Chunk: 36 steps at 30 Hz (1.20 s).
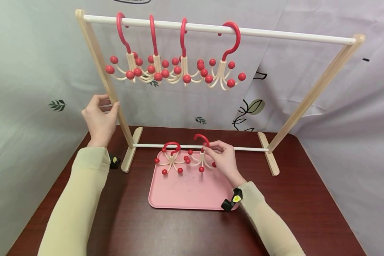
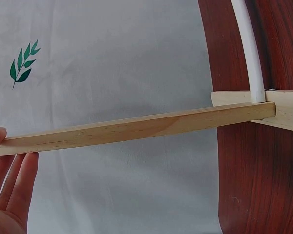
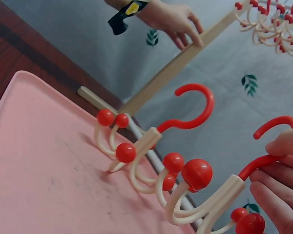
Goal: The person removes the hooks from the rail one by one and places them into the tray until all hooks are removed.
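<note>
The person wears long sleeves of pale, creamy yellow-green. The left sleeve (image 1: pixel 73 202) ends in a broad cuff just below the bare left hand (image 1: pixel 100 117); the right sleeve (image 1: pixel 268 217) ends in a creased cuff below the bare right hand (image 1: pixel 222 156). Each of the 2 wrists carries a black device. The left device (image 1: pixel 114 161) bears a small yellow marking; the right device (image 1: pixel 236 196) shows 1 bright yellow, angular patch beside a blocky black part.
</note>
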{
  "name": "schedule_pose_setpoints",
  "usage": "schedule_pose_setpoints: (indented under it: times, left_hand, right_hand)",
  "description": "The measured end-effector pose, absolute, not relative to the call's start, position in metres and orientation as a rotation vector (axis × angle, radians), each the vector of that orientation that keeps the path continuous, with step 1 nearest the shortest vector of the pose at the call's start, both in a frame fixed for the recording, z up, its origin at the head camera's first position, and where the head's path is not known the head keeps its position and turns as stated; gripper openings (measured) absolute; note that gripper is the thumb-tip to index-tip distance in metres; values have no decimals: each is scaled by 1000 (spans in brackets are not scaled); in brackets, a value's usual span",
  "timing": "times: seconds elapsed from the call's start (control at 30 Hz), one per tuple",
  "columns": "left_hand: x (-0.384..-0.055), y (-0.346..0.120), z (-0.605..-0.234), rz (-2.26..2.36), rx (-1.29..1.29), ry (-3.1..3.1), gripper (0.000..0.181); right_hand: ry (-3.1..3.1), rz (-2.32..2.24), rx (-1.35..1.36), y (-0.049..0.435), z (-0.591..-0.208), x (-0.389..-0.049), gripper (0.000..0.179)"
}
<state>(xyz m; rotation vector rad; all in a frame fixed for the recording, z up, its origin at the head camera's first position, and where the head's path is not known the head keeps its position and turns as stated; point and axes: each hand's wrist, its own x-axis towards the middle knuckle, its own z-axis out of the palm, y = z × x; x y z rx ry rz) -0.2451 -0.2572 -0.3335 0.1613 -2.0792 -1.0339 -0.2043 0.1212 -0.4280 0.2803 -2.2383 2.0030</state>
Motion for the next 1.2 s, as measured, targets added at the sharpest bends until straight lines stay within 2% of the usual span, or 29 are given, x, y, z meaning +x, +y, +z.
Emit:
schedule_pose_setpoints:
  times: [0.27, 0.87, 1.07, 1.2]
  left_hand:
    - [-245, -257, -334, -1042, 162, -2078, 31]
    - [-247, -258, -334, -1035, 163, -2074, 31]
    - [-247, -258, -334, -1033, 164, -2075, 31]
    - [-247, -258, -334, -1039, 164, -2076, 32]
  right_hand:
    - [-2297, 1993, 214, 110, -438, -206, 12]
    - [-2239, 2169, 179, 103, -448, -211, 17]
    - [-2248, 2167, 204, 103, -443, -206, 14]
    - [-2254, 2160, 193, 104, -454, -210, 13]
